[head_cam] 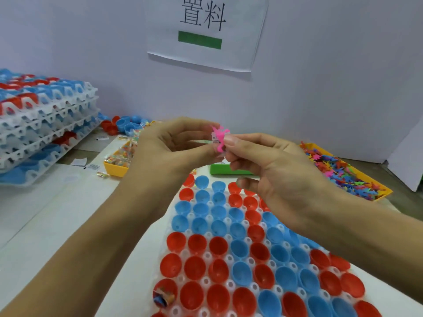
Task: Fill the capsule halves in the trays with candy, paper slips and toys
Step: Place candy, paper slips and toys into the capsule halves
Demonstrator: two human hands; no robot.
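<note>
I am at the gathering step: both hands are raised above the far end of the clear plastic tray [207,281] of red and blue capsule halves [240,274], working on a small pink plastic toy figure [219,137] together with what looks like a bit of paper or wrapper against it, too small to tell for sure. My left hand [174,145] has its fingers curled, thumb and fingertips pinching the toy from the left; my right hand [263,161] pinches it from the right between thumb and forefinger, the other fingers loosely curled beneath. Almost every cup in view looks empty; only one red half at the tray's near left corner holds a filling [163,296], so I judge the job barely begun. Next I should bring the little bundle down into an empty cup, likely beside the filled one, and release it cleanly so nothing springs out. The supplies sit beyond the tray: a yellow bin of wrapped candy [116,165] to the left, a green bin [226,170] mostly hidden behind my hands, and a yellow tray of mixed coloured toy figures [348,175] to the right. A stack of white trays with capsule halves [41,124] stands far left on the worktop [57,213], with loose halves and paper slips [91,166] near it. My own forearms cover much of the tray.
</note>
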